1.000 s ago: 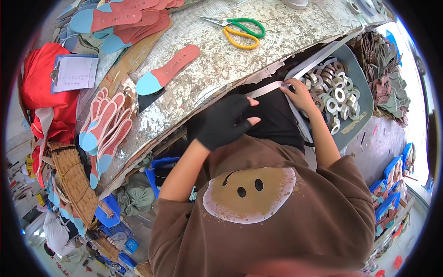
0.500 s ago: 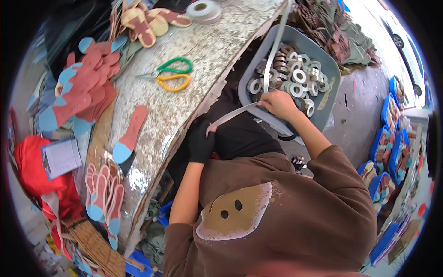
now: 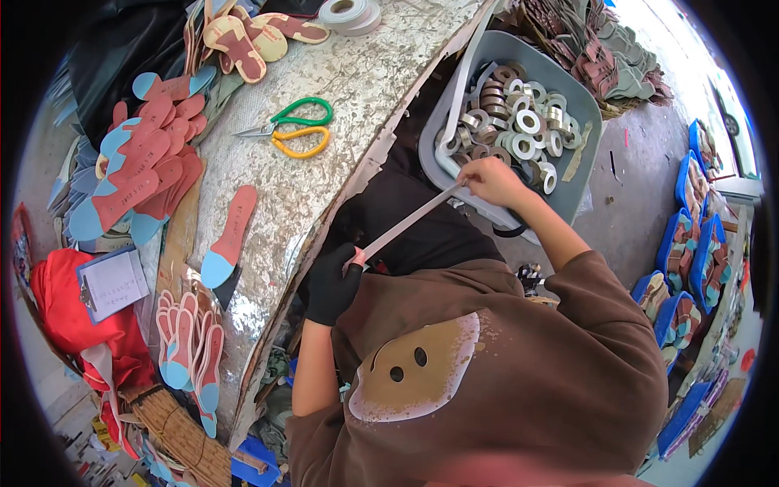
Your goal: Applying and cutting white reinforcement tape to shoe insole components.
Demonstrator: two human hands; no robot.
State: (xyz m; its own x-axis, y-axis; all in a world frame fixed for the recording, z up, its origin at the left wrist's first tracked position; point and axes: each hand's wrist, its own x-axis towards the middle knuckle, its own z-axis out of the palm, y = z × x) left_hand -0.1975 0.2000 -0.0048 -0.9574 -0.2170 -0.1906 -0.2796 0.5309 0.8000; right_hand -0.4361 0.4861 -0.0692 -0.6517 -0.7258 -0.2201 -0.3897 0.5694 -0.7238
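Observation:
A narrow whitish-grey tape strip [image 3: 410, 220] runs taut between my two hands, above my lap. My left hand [image 3: 331, 280], in a black fingerless glove, pinches its lower end near my belly. My bare right hand [image 3: 493, 182] grips the strip further up, at the near rim of a grey plastic bin [image 3: 591, 140]. Beyond the right hand the band bends and continues along the bin's left side toward the top of the view. Inside the bin lie many tape rolls [image 3: 527, 122], brown, silver and white.
On the worn table at left lie green-and-yellow-handled scissors [image 3: 294, 130], a single pink-and-blue insole [image 3: 230, 235], stacked insoles [image 3: 154, 158] and a white tape roll [image 3: 349, 15]. A clipboard [image 3: 114, 284] rests on red cloth. Blue crates [image 3: 707, 264] stand at the right; bundled pieces [image 3: 596, 61] lie behind the bin.
My left hand has moved down and left, drawing out a longer straight stretch of strip. The band beyond my right hand now hangs slacker, along the bin's left side.

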